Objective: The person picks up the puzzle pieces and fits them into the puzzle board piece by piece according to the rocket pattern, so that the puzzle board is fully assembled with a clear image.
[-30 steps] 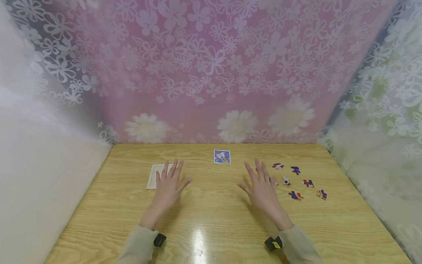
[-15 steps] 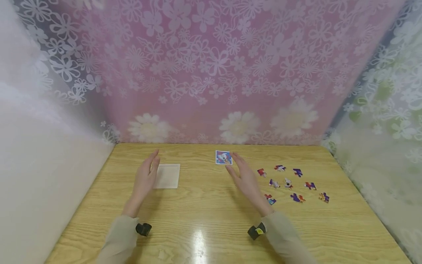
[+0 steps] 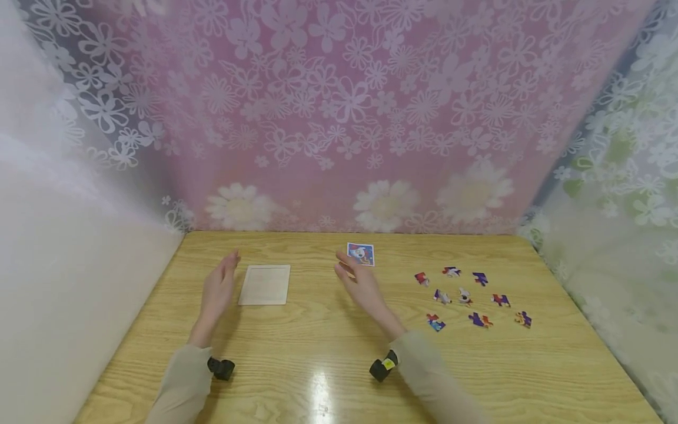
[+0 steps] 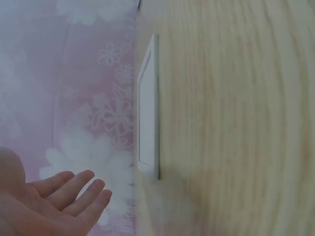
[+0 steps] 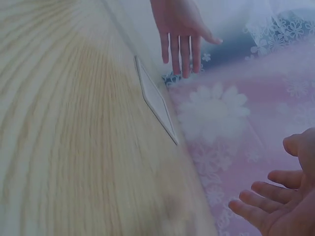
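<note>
Hands (image 3: 218, 290) (image 3: 362, 287) leftward; wrist views suggest hovering.

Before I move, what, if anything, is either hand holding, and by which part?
Nothing is held: the left hand and right hand are both open, and the tray, card and puzzle pieces lie on the table.

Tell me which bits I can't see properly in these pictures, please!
Head view: the right hand hides part of the picture card.
Head view: puzzle pieces, printed details too small.
Left wrist view: left hand, cut off by the picture's edge.
</note>
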Action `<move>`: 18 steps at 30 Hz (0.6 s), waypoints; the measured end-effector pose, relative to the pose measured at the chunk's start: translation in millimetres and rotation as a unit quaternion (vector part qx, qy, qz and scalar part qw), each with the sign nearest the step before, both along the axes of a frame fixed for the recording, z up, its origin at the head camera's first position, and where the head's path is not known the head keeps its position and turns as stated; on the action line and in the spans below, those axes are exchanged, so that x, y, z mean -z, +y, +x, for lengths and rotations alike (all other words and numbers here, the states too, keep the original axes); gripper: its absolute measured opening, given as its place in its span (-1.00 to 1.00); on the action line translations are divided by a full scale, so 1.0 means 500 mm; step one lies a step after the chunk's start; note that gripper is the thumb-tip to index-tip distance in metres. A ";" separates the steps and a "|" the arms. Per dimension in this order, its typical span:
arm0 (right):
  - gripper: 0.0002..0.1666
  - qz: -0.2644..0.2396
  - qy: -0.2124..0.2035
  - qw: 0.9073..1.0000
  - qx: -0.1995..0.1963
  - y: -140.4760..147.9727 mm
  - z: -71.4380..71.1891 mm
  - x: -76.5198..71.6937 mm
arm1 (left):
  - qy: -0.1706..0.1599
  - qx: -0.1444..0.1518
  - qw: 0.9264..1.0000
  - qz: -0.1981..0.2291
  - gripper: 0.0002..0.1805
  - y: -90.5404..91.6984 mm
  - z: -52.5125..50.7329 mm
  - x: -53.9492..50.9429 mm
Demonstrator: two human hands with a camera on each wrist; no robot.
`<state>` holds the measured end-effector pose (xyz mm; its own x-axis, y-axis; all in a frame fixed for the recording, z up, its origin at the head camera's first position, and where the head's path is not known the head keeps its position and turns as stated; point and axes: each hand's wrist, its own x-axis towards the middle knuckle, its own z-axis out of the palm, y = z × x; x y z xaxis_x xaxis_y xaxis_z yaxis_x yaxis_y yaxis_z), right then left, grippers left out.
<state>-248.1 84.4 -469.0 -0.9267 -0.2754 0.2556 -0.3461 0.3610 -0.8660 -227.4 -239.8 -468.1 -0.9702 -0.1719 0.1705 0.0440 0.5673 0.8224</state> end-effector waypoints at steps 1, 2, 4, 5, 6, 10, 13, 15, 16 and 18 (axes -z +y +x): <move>-0.41 -0.004 -0.010 1.000 -0.007 -0.007 -0.001 0.003 | -0.009 -0.002 1.000 0.006 -0.28 -0.002 0.001 0.003; -0.41 -0.006 -0.019 1.000 -0.012 -0.015 -0.002 0.007 | -0.017 -0.004 1.000 0.011 -0.26 -0.004 0.001 0.005; -0.42 -0.012 -0.038 0.999 -0.023 -0.028 -0.004 0.014 | -0.037 -0.010 0.999 0.019 -0.21 -0.005 0.004 0.007; -0.42 -0.015 -0.048 0.998 -0.029 -0.034 -0.004 0.017 | -0.047 -0.014 0.998 0.025 -0.19 -0.005 0.005 0.008; -0.43 -0.016 -0.054 0.998 -0.034 -0.040 -0.005 0.021 | -0.057 -0.016 0.998 0.032 -0.17 -0.005 0.005 0.009; -0.42 -0.030 -0.085 0.995 -0.052 -0.063 -0.008 0.037 | -0.089 -0.022 0.995 0.040 -0.10 -0.007 0.007 0.016; -0.40 -0.047 -0.117 0.990 -0.066 -0.081 -0.008 0.048 | -0.103 -0.020 0.993 0.049 -0.09 -0.013 0.006 0.025; -0.40 -0.058 -0.135 0.986 -0.078 -0.093 -0.009 0.054 | -0.109 -0.016 0.992 0.056 -0.09 -0.018 0.005 0.032; -0.39 -0.066 -0.144 0.984 -0.084 -0.099 -0.010 0.056 | -0.110 -0.016 0.992 0.058 -0.09 -0.020 0.004 0.035; -0.39 -0.083 -0.165 0.978 -0.096 -0.110 -0.010 0.059 | -0.110 -0.014 0.992 0.057 -0.07 -0.023 0.003 0.039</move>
<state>-253.4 29.6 -498.4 -0.9015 -0.4327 0.0070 -0.0855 0.1621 -0.9831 -225.8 -251.6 -487.6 -0.9763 -0.2059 -0.0670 -0.1583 0.4680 0.8694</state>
